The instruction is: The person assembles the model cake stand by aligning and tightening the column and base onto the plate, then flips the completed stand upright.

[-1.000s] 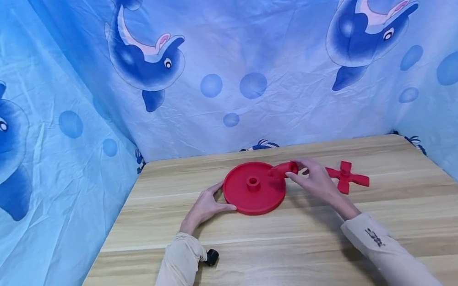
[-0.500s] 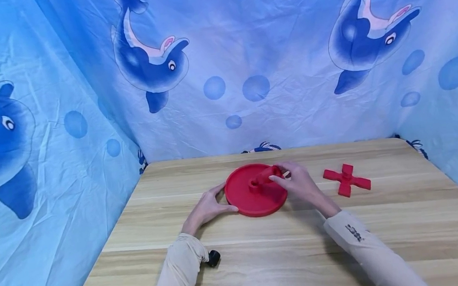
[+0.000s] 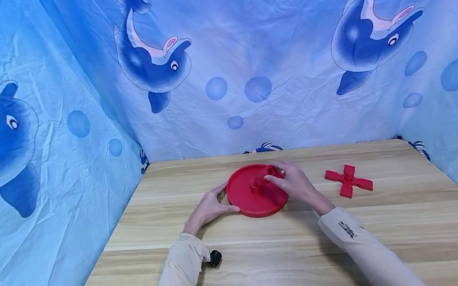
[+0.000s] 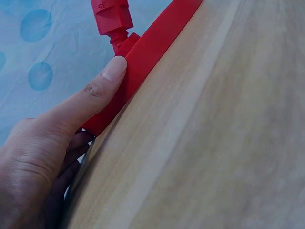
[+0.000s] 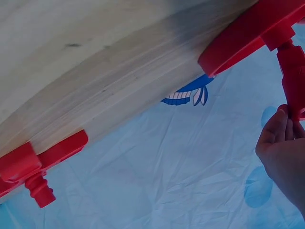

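A round red plate [image 3: 248, 204] with a raised rim and a central socket lies flat on the table. My left hand [image 3: 208, 209] grips its left edge; the left wrist view shows the thumb pressed on the rim and the other fingers partly hidden behind it. Thumb and fingers of my right hand [image 3: 294, 183] pinch a thick red post [image 5: 291, 78] with flat sides and a narrower neck. The neck's lower end meets the socket at the plate's middle, and the post leans to the right in the head view. How deep the neck sits cannot be seen.
To the right lies a red four-armed cross [image 3: 348, 181] with a short ridged peg [image 5: 40, 191] at its centre. Blue dolphin-printed cloth [image 3: 229, 60] hangs behind and beside the wooden table [image 3: 266, 268]. A small black piece [image 3: 215, 258] sits at the left cuff.
My right hand has carried the post leftward from above the plate's right side to the central socket. The left hand still holds the plate's edge, and the cross lies unmoved.
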Motion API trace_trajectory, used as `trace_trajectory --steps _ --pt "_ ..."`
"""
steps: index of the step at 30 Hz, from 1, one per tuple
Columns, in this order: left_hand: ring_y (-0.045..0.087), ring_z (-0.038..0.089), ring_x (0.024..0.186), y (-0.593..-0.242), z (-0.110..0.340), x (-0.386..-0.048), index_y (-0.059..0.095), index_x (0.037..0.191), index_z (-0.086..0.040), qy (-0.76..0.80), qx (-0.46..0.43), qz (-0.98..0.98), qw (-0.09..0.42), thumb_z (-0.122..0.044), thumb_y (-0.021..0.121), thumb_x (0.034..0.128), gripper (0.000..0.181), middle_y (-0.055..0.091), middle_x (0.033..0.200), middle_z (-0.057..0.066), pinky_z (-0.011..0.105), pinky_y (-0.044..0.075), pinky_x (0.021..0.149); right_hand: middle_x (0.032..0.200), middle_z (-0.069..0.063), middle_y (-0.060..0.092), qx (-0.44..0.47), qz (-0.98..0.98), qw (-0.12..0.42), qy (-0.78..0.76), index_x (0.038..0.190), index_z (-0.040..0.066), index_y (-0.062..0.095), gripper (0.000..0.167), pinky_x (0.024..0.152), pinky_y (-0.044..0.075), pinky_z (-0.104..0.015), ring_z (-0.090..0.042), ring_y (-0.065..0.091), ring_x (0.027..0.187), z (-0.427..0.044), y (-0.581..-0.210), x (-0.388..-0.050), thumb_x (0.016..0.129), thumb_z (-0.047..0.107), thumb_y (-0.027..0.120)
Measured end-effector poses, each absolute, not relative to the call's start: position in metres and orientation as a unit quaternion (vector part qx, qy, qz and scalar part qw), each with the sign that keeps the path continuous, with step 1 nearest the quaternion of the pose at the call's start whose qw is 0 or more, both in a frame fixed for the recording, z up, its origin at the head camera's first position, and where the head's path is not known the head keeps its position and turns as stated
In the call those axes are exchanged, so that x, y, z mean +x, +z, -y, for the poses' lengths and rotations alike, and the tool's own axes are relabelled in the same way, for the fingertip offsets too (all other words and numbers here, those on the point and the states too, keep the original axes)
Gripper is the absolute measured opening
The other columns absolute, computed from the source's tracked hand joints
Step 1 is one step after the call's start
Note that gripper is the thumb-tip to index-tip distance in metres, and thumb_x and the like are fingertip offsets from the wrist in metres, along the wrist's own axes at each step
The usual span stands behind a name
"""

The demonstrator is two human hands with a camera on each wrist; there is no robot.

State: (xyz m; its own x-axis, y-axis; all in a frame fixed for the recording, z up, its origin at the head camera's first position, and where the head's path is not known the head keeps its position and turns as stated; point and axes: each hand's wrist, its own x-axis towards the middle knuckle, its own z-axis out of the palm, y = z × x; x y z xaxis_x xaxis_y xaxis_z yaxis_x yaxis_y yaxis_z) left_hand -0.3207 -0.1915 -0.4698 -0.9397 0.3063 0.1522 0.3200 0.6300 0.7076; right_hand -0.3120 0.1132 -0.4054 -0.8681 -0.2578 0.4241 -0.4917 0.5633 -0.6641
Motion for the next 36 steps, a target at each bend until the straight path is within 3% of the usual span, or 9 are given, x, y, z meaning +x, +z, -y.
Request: trace_trajectory --steps 10,25,36 --pt "0.046 0.031 0.141 -0.469 0.192 -0.320 0.044 0.158 -0.010 -0.395 -0.172 0.902 0.000 -0.051 0.092 0.0739 0.105 0.050 0.155 0.011 0.052 0.040 0.114 0.127 -0.016 0.063 0.220 0.880 0.138 0.398 0.137 0.001 0.065 0.051 0.086 0.061 -0.047 -0.034 0.058 0.117 -0.098 -0.401 -0.320 0.093 0.020 0.081" --pt "0.045 0.029 0.141 -0.471 0.192 -0.319 0.045 0.158 -0.012 -0.391 -0.166 0.905 0.001 -0.050 0.093 0.0742 0.104 0.049 0.156 0.010 0.051 0.039 0.115 0.119 -0.014 0.063 0.218 0.911 0.124 0.327 0.133 0.000 0.069 0.050 0.084 0.060 -0.042 -0.029 0.059 0.109 -0.077 -0.390 -0.331 0.092 0.027 0.082" --pt "0.045 0.028 0.142 -0.469 0.190 -0.319 0.046 0.157 -0.012 -0.389 -0.167 0.906 0.005 -0.049 0.093 0.0737 0.103 0.050 0.155 0.009 0.049 0.039 0.115 0.137 -0.019 0.061 0.238 0.899 0.107 0.352 0.140 -0.001 0.062 0.046 0.098 0.055 -0.051 -0.036 0.052 0.128 -0.076 -0.395 -0.332 0.099 0.018 0.070"
